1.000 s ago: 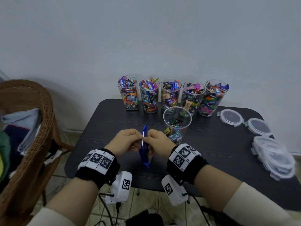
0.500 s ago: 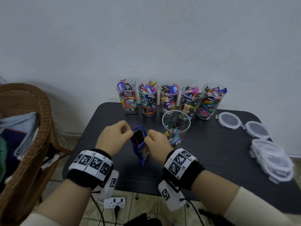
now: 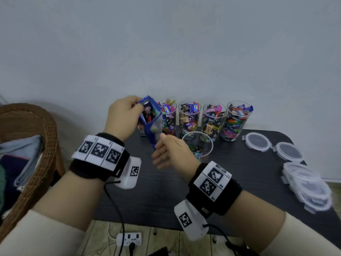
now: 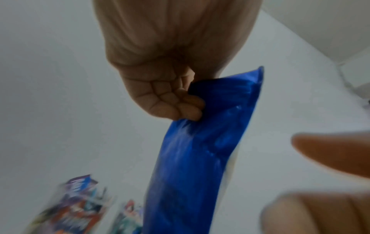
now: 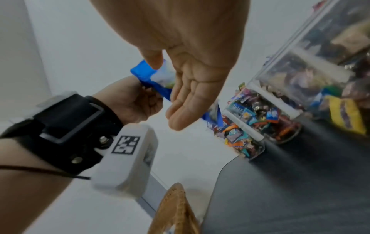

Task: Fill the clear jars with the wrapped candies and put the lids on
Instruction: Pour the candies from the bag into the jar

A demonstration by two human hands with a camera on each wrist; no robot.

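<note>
Filling is the step in hand, judged from the layout: one clear jar (image 3: 197, 145) stands forward of the row on the dark surface (image 3: 239, 182), holding only a few wrapped candies at its bottom and open at the top. The blue candy bag (image 3: 150, 122) is held raised above the surface, to the left of that jar, its opened mouth upward so nothing spills. The left hand (image 3: 122, 117) pinches the bag's upper edge, fingers (image 4: 180, 104) curled round the foil. The right hand (image 3: 172, 153) is flat and relaxed, holding nothing, just under the bag's lower end, probably to support it for tipping. Behind stand the filled jars (image 3: 212, 121), heaped to the rim and lidless. The lids (image 3: 257, 141) lie to the right, some stacked, well apart from the pouring area, within reach for capping. A wicker chair (image 3: 36, 145) stands left of the surface.
</note>
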